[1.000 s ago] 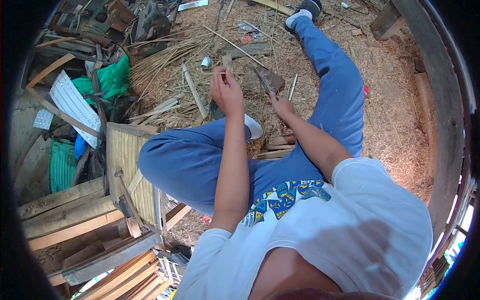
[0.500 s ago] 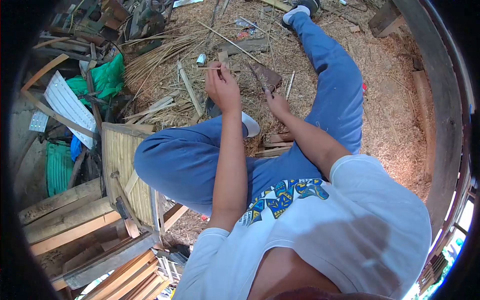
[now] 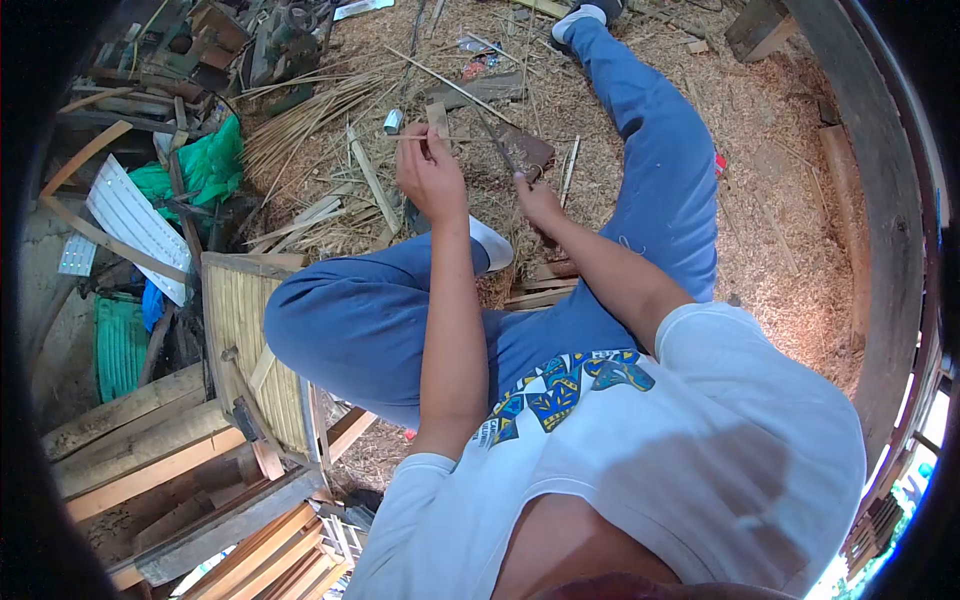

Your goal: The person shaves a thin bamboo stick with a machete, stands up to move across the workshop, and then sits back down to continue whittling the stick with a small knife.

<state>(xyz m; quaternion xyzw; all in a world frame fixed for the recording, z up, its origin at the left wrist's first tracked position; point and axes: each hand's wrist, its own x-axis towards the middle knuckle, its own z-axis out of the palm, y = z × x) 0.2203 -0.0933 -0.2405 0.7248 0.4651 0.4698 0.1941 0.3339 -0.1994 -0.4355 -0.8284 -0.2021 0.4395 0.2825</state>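
My left hand [image 3: 432,185] is closed in a pinch on a thin bamboo strip [image 3: 400,137], which lies crosswise at the fingertips. A short, flat pale piece [image 3: 437,116] stands up right by those fingers. In my right hand [image 3: 540,205] is a knife, gripped with its long dark blade [image 3: 497,145] slanting up and left toward the strip. Behind the blade, on the shavings, lies a flat dark-brown piece [image 3: 532,150]. Both hands are held out over the floor between my legs.
Shavings cover the ground [image 3: 780,230]. A bundle of thin strips [image 3: 310,120] fans out at the upper left, near a green plastic sheet [image 3: 212,160]. A slatted wooden piece [image 3: 235,340] stands by my bent knee. A thick timber [image 3: 895,200] runs along the right.
Both hands have shifted slightly left. The knife blade has swung up and left, nearer the bamboo strip, and shows more of its length. The view has moved a little.
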